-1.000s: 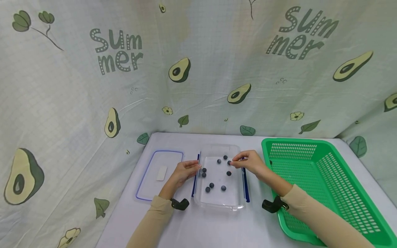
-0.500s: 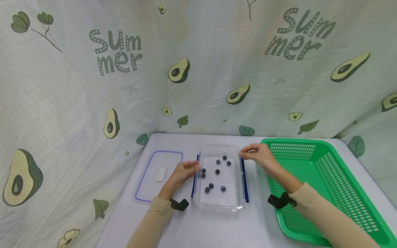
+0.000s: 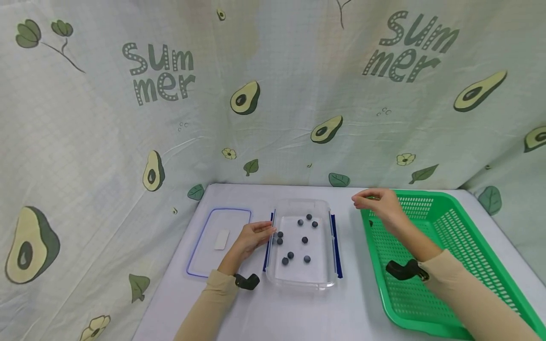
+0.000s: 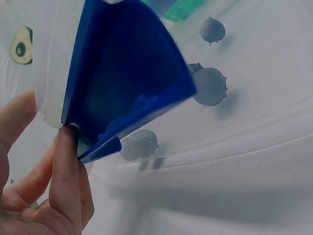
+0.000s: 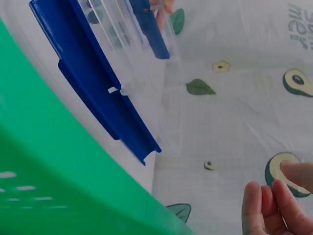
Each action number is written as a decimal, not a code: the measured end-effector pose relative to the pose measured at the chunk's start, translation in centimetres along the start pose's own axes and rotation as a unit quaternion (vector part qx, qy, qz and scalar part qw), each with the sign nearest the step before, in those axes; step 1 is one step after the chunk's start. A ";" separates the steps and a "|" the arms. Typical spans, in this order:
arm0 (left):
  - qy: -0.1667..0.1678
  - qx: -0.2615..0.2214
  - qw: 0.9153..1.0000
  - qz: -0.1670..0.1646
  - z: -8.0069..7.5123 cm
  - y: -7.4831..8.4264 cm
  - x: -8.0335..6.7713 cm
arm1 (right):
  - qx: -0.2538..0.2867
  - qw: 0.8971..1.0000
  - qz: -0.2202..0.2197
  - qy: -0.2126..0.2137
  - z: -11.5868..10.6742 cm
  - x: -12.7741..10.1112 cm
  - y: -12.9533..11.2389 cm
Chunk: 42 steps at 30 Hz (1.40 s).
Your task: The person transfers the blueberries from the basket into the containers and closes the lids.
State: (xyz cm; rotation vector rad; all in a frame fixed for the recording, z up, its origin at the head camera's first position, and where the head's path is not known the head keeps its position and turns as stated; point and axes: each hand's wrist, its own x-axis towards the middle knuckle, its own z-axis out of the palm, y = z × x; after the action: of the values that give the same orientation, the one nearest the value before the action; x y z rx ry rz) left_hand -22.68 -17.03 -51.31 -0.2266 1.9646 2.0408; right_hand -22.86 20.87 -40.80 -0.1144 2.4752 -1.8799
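A clear plastic food container (image 3: 294,279) with blue side clasps (image 3: 336,246) stands mid-table, and several blueberries (image 3: 304,240) lie scattered on its floor. My left hand (image 3: 254,235) grips the container's left side; in the left wrist view its fingers (image 4: 66,171) touch the end of a blue clasp (image 4: 132,63), with blueberries (image 4: 210,87) seen beyond. Over the far left corner of the green basket (image 3: 386,303) hovers my right hand (image 3: 384,206). Nothing shows between the thumb and fingers (image 5: 283,205) of that hand in the right wrist view.
A clear lid with a blue-edged seal (image 3: 200,255) lies flat left of the container, a small white rectangle (image 3: 222,239) on it. By the basket's left wall is a small dark thing (image 3: 371,223). A printed curtain (image 3: 281,57) hangs behind the table.
My right hand has moved right, from over the container to the basket's corner. One blueberry in the container has rolled left, then slightly back. The left hand stays at the container's side.
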 end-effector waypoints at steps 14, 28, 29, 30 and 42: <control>-0.002 -0.001 1.000 0.005 -0.1 0.0 0.1 | -0.004 0.999 0.011 0.032 -3.4 0.0 3.4; -0.002 -0.009 1.000 0.003 -0.1 0.0 0.2 | -0.089 0.995 0.040 0.030 -4.2 0.8 8.7; -0.003 -0.009 1.000 0.005 -0.1 0.0 0.2 | -0.094 0.994 0.041 0.033 -4.1 0.9 9.0; -0.003 -0.010 1.000 0.005 -0.1 0.0 0.3 | -0.102 0.993 0.041 0.036 -4.1 1.0 9.2; -0.006 -0.003 1.000 0.001 -0.2 -0.1 0.3 | -0.127 0.987 0.068 0.064 -2.7 1.3 11.6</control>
State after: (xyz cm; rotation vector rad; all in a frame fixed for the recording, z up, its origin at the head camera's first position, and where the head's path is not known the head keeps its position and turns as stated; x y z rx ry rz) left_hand -22.94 -17.22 -51.54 -0.2134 1.9545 2.0447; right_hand -24.81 26.45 -51.27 0.1722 2.7195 -1.5607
